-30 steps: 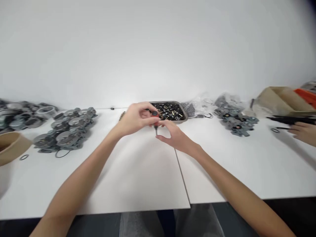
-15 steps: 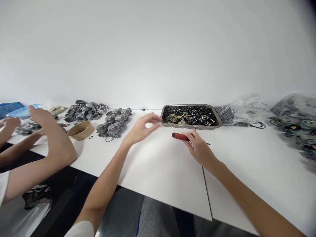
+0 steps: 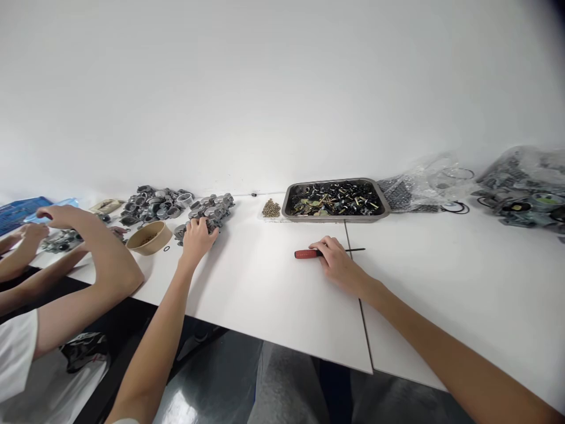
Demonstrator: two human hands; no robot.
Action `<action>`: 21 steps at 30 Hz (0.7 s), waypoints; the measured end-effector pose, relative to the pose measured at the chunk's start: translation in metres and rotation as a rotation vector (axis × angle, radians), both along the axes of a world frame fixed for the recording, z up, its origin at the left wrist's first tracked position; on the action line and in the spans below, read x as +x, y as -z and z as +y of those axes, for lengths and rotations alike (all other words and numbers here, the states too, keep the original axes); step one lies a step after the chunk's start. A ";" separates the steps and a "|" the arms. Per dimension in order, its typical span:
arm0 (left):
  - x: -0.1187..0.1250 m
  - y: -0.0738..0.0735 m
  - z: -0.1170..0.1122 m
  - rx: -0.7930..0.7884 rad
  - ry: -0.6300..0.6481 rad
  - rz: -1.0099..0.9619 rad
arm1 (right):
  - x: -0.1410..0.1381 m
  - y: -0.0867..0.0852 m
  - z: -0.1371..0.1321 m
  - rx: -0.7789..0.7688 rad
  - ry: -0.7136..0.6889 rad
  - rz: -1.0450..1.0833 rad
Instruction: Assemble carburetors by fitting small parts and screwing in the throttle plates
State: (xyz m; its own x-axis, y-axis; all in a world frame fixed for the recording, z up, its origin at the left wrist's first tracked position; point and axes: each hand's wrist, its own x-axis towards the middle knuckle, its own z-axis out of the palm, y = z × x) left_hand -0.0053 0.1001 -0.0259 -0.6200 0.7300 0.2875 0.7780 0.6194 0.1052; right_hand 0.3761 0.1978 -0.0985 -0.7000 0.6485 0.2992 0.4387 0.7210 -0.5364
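My right hand (image 3: 338, 264) rests on the white table (image 3: 273, 282), fingers curled over a red-handled screwdriver (image 3: 306, 254) that lies flat, its dark shaft pointing right. My left hand (image 3: 196, 234) is stretched out to the left and sits on a heap of grey metal parts (image 3: 214, 209), fingers closed down on one of them. A metal tray (image 3: 335, 200) full of small black and brass pieces stands behind the screwdriver.
A small pile of brass bits (image 3: 271, 207) lies left of the tray. A brown paper bowl (image 3: 150, 237) and another heap of grey parts (image 3: 152, 201) are at the left. Plastic bags of parts (image 3: 521, 182) sit at the right. Another person's arms (image 3: 83, 259) work at the far left.
My right hand has laid the screwdriver down on the table. My left hand has let go of it and swung left onto the heap of grey parts. The view has turned left.
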 end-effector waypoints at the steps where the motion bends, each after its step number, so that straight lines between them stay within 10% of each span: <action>1: 0.001 0.001 0.002 -0.010 -0.013 -0.003 | 0.001 -0.002 0.000 -0.008 0.004 -0.003; 21: -0.006 -0.002 0.003 0.128 0.035 -0.213 | 0.001 -0.002 0.003 0.028 -0.010 0.042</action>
